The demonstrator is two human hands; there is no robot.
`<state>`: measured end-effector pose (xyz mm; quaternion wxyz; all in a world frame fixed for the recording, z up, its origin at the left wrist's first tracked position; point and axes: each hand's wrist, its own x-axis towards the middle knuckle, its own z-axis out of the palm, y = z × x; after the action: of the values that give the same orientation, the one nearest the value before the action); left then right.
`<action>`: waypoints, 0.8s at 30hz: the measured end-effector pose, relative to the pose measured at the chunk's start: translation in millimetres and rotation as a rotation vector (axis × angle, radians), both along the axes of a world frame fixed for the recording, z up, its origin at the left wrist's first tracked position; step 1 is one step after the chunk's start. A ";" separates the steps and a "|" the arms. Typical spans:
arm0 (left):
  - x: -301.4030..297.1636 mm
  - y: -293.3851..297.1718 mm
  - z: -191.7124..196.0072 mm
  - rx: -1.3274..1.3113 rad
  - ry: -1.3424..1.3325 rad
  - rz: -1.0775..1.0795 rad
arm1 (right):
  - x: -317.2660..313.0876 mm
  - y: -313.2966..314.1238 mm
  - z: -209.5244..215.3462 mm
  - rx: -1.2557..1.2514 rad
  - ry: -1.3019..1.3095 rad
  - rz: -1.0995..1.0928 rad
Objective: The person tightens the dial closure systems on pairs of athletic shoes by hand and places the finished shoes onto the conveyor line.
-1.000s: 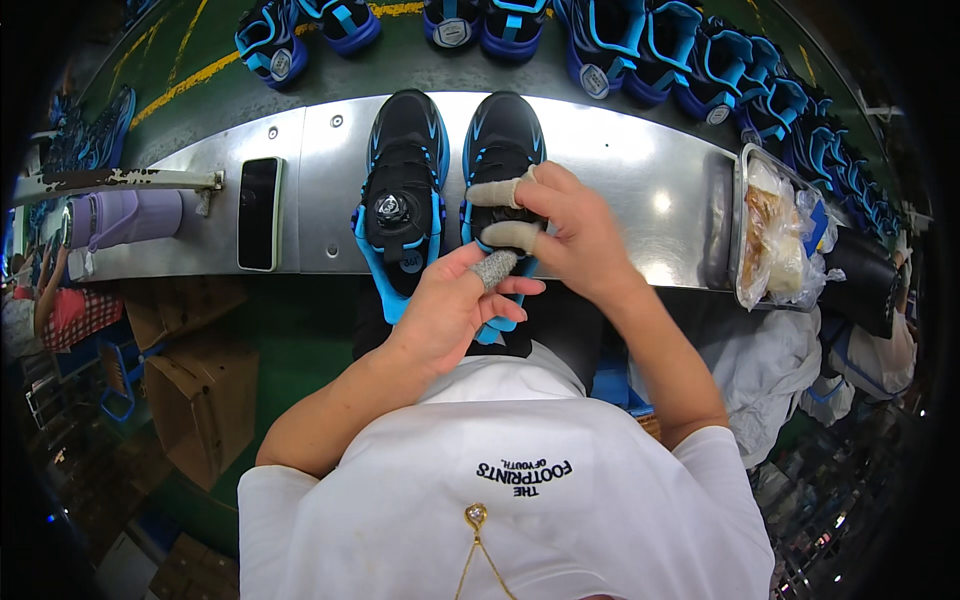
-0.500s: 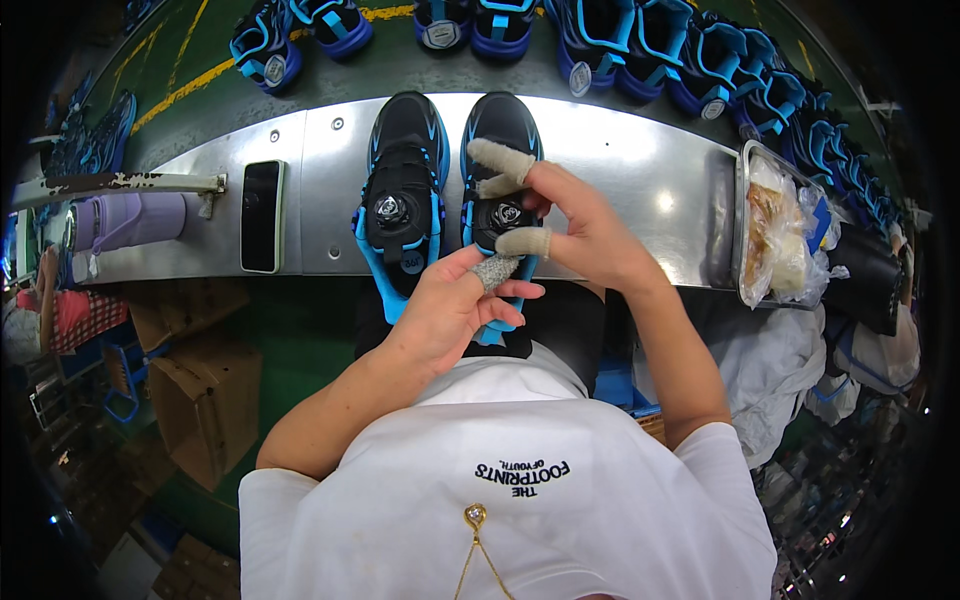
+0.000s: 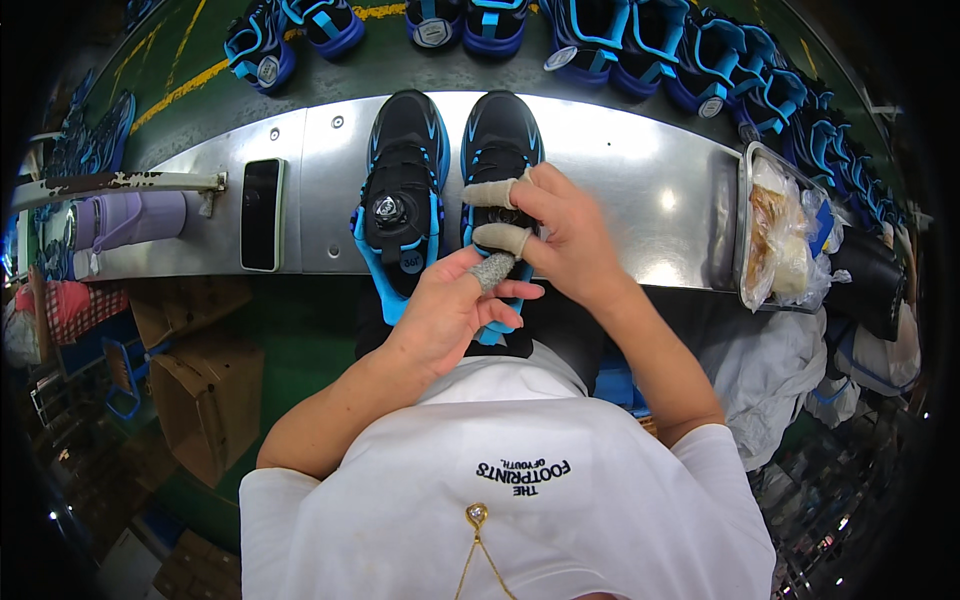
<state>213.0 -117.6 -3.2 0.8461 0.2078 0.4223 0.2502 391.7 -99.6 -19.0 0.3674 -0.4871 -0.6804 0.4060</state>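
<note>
Two black sneakers with bright blue trim stand side by side on the metal bench, toes pointing away from me. The left sneaker [image 3: 403,130] shows a round dial [image 3: 390,210] on its tongue. At the heel end of the right sneaker [image 3: 500,125], my left hand [image 3: 445,310] grips the collar, a grey knitted cover on one finger. My right hand [image 3: 560,235], with beige covers on its thumb and a finger, closes over the tongue of that same sneaker. Its fingers hide the dial there.
A phone [image 3: 262,215] and a lilac bottle [image 3: 135,220] lie left on the metal bench [image 3: 325,150]. To the right sits a metal tray [image 3: 745,225] of plastic-wrapped items. Beyond, several sneakers [image 3: 640,45] line the green surface. Cardboard boxes [image 3: 210,400] stand below left.
My right hand has come nearer and a little left, its fingers closing over the dial area. My left hand stays put. The far row of sneakers has shifted slightly left.
</note>
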 end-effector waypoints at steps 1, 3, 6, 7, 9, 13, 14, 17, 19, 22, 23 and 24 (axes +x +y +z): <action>0.1 0.4 0.9 -0.010 -0.003 0.002 | -4.1 -2.2 -4.6 0.093 -0.065 -0.099; -0.7 0.7 1.2 -0.020 -0.004 0.004 | 0.4 0.0 3.5 0.054 -0.020 -0.080; -2.0 0.6 1.0 -0.027 -0.004 -0.014 | 6.8 11.0 -0.7 0.076 0.139 0.011; -1.0 -0.1 1.4 -0.021 0.017 -0.018 | 8.6 12.0 -3.9 0.108 0.118 0.073; 1.5 -2.2 1.9 -0.017 0.033 -0.025 | 5.7 5.4 -11.1 0.138 0.093 0.134; 0.7 -0.8 2.3 -0.011 0.012 0.014 | -8.2 -7.1 -12.0 0.100 0.007 -0.130; -0.8 0.5 3.0 -0.010 0.006 -0.022 | -7.4 -5.7 -6.0 0.042 0.040 -0.150; -8.0 9.2 25.7 0.029 0.098 -0.167 | 30.3 13.7 -22.3 -0.119 0.115 -0.257; -22.2 23.3 46.4 0.168 0.271 -0.424 | 54.7 14.4 -24.3 -0.099 -0.054 -0.341; -15.1 42.1 56.4 1.291 0.966 -0.581 | 27.6 6.7 -11.7 0.203 -0.079 -0.066; -8.0 46.6 48.5 1.403 1.053 -0.548 | 15.9 0.2 -8.1 0.139 -0.072 -0.027; 1.1 52.2 44.5 1.413 1.061 -0.543 | 6.8 -1.0 -13.6 0.154 -0.094 -0.037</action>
<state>214.1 -65.5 41.3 0.2481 0.8551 0.4406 0.1147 398.5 -100.6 -32.6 0.3788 -0.4885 -0.7170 0.3223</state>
